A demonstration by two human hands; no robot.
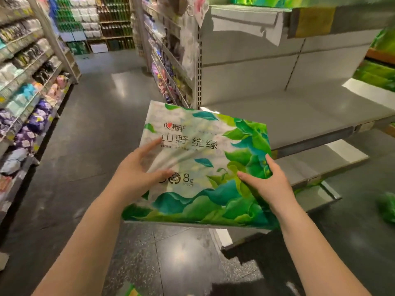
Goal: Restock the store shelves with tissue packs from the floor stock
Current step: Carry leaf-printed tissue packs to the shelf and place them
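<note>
A large tissue pack [201,159], white with green and teal leaves and black lettering, is held in mid-air in front of me, its printed face up. My left hand [139,174] grips its left edge, thumb and forefinger on the face. My right hand [267,184] grips its right edge, thumb across the green print. Just beyond the pack lies the bare grey shelf [299,116] of the right-hand unit, at about the pack's height. More green packs [376,75] sit on the shelves at the far right.
A lower grey shelf [316,165] juts out under the bare one. Another green pack [386,208] lies blurred on the floor at right. A stocked shelving run [30,82] lines the aisle's left side. Dark tiled floor [96,135] stretches down the aisle.
</note>
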